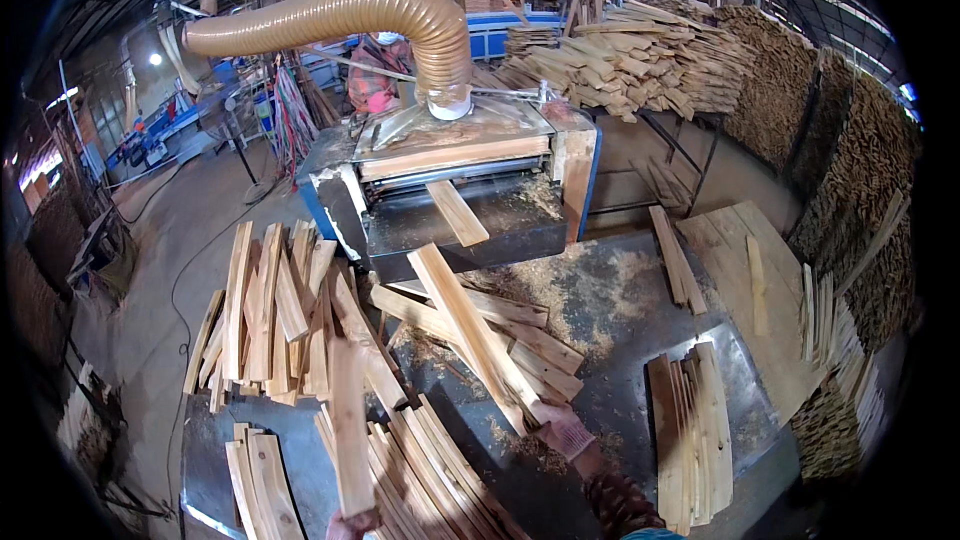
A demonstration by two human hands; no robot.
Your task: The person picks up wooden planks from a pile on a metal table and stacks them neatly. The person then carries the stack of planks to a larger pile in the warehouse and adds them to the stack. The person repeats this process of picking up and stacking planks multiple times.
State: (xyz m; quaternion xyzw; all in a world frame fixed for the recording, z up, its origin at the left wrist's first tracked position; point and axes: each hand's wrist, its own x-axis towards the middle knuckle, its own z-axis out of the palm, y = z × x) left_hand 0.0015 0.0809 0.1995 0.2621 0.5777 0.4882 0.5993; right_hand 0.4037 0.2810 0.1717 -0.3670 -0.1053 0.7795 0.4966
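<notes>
My left hand (pixel 352 524), at the lower edge, is closed on the near end of a wooden board (pixel 348 430) that points away from me, slightly blurred. My right hand (pixel 565 432), which looks gloved, is closed round the near end of a longer board (pixel 465 315). That board slants up and left toward a planer (pixel 450 250), over a loose heap of boards (pixel 545 345). Out of the planer's slot sticks another board (pixel 458 212), which neither hand touches. Neat rows of narrow boards (pixel 440 460) lie on the metal table between my forearms.
A pile of boards (pixel 265 310) covers the table's left side, with a small stack (pixel 262 485) nearer me. More strips (pixel 692 430) lie at right. Shavings (pixel 600 290) are scattered on the table (pixel 640 340). A ribbed hose (pixel 340 15) arches overhead; someone in red (pixel 380 75) is behind the planer.
</notes>
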